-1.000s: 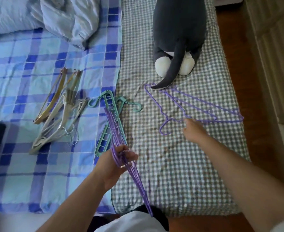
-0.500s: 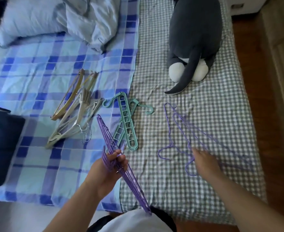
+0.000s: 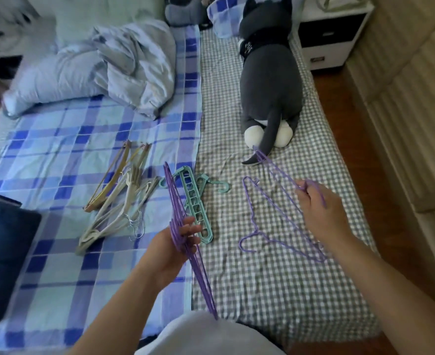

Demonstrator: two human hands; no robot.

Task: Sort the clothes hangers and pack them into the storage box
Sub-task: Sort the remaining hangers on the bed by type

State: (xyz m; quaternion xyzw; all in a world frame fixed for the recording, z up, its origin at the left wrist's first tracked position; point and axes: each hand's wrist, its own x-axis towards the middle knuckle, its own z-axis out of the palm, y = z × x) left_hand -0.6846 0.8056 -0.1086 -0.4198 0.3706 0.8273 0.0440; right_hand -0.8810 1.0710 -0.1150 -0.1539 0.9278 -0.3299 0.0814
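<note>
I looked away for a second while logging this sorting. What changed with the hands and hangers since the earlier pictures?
The right hand, which was reaching onto the checked sheet, now grips the thin purple hangers and has lifted one end off the bed. The left hand still holds its purple bundle. The teal hangers and beige pile lie as before.

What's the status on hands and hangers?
Left hand grips purple hanger bundle. Right hand holds thin purple hangers, one end lifted. Teal and beige hangers unsorted on bed. Nothing blocking.
</note>
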